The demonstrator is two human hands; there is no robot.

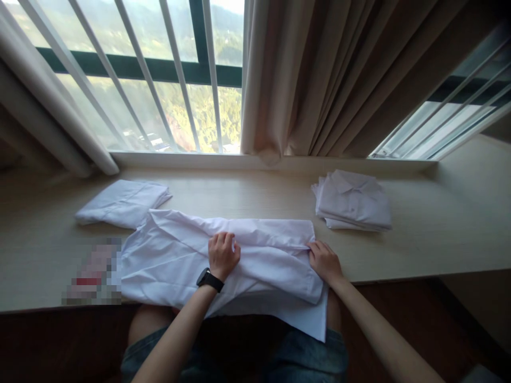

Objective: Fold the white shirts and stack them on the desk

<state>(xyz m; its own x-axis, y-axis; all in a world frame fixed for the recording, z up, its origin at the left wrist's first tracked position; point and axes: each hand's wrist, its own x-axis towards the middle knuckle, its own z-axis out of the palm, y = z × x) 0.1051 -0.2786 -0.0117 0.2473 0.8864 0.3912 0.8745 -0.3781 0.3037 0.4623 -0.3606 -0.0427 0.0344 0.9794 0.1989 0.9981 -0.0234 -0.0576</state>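
White shirt [255, 266] lies spread at the front edge of the wooden ledge [439, 234], one corner hanging over. Left hand [222, 254] presses flat on its middle; right hand [324, 260] pinches its right side fold. Folded stack [353, 201] rests near the back right.

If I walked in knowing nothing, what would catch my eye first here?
Most likely the white shirt spread across the pale ledge, its lower edge hanging off the front, with the left hand pressing a fold at its middle and the right hand pinching its right edge. Next, the neat stack of folded shirts to the right and one folded shirt to the left. Behind them stand the barred window and beige curtain.
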